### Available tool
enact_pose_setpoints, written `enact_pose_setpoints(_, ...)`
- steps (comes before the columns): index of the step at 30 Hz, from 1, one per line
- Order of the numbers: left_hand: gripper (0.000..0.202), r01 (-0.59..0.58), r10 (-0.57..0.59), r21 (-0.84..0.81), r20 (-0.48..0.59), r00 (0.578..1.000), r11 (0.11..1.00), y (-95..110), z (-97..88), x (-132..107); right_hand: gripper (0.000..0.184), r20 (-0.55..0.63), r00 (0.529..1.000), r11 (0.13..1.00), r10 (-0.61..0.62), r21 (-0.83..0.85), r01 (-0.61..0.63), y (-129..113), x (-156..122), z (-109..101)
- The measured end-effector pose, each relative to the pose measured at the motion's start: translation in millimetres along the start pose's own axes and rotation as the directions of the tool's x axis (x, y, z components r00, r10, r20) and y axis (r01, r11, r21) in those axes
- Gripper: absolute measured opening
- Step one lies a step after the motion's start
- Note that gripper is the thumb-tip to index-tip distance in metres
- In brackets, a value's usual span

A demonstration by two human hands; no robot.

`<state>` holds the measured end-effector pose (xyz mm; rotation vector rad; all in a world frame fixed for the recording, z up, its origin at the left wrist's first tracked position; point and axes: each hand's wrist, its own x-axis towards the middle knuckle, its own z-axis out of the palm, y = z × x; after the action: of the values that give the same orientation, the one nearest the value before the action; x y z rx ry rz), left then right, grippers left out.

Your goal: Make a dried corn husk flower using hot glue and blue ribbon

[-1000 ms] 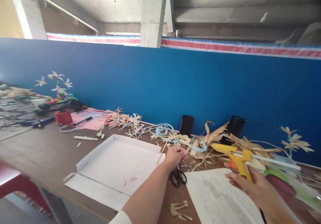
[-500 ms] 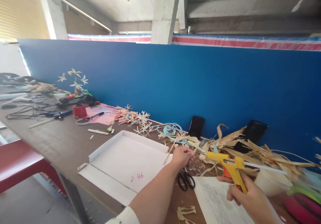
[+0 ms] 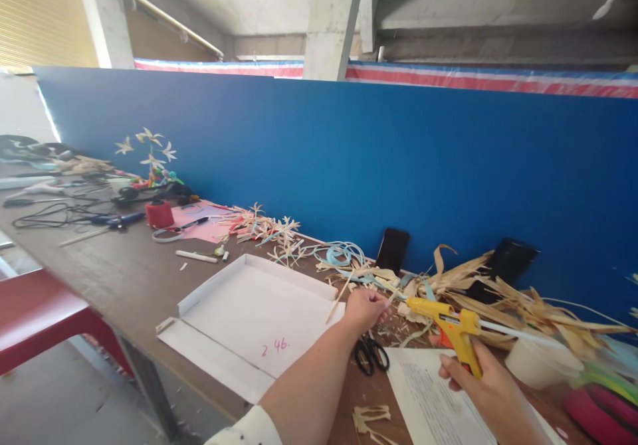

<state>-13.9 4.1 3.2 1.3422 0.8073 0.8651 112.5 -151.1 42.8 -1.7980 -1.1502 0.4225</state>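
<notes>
My left hand (image 3: 366,310) is closed in a pinch on a thin pale strip (image 3: 392,297), which looks like corn husk and sticks out past the fingertips. My right hand (image 3: 478,382) grips a yellow hot glue gun (image 3: 446,319) by its handle, with a finger at the orange trigger. The gun's nozzle points left, close to the strip; whether they touch I cannot tell. A white glue stick (image 3: 518,332) juts from the back of the gun. Black-handled scissors (image 3: 371,355) lie just below my left hand.
An open white box lid (image 3: 234,325) marked 2.46 lies left of my arm. A printed sheet (image 3: 423,392) is under my right hand, beside a white cup (image 3: 541,362). Dried husks (image 3: 458,279), two dark phones (image 3: 393,251) and small husk flowers (image 3: 284,232) line the blue partition (image 3: 319,153).
The glue gun has come slightly nearer to my left hand's fingertips. My left hand keeps its pinch, and the whole view has shifted a little.
</notes>
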Motion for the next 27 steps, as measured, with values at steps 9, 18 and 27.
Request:
enact_pose_setpoints(9, 0.013, -0.006, 0.006, -0.02, 0.023, 1.0, 1.0, -3.2, 0.0, 1.6, 0.041, 0.001, 0.994, 0.978, -0.11, -0.176, 0.108, 7.5, 3.7, 0.7)
enact_pose_setpoints(18, 0.015, 0.009, -0.009, -0.008, 0.018, 1.0, 1.0, 5.3, -0.4, -4.7, 0.038, 0.006, 0.995, 0.965, -0.1, -0.245, 0.099, 18.9, 9.7, -0.1)
enact_pose_setpoints(27, 0.014, 0.006, -0.005, -0.017, 0.023, 1.0, 1.0, 6.8, -0.5, -6.0, 0.038, 0.023, 0.994, 0.959, -0.106, -0.263, 0.108, 24.6, 9.3, 0.2)
